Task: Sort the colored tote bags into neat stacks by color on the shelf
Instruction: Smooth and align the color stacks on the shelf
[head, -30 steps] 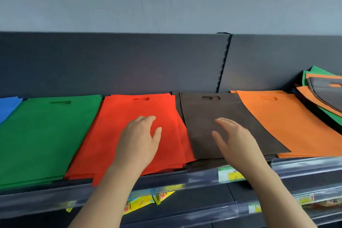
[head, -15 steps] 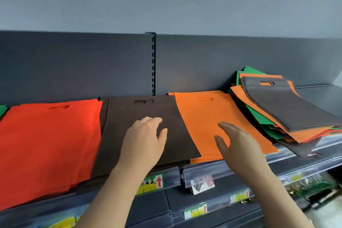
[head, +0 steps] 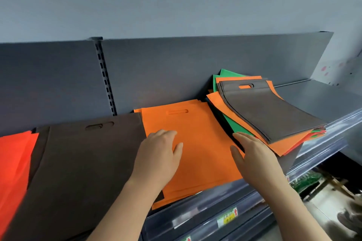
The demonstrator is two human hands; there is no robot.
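Flat orange stack (head: 197, 143), mixed pile (head: 274, 115) beside

Red (head: 13, 164), brown (head: 82, 164), orange stacks (head: 199, 133), mixed pile (head: 268, 111)

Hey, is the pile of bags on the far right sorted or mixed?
Mixed: a brown bag tops fanned-out orange bags and green bags.

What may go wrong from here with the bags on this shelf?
1. The mixed pile at the right lies fanned out and sticks over the shelf front; pulling one bag may drag others off.
2. The orange stack overhangs the front edge, so a push from the left hand or right hand might skew it.
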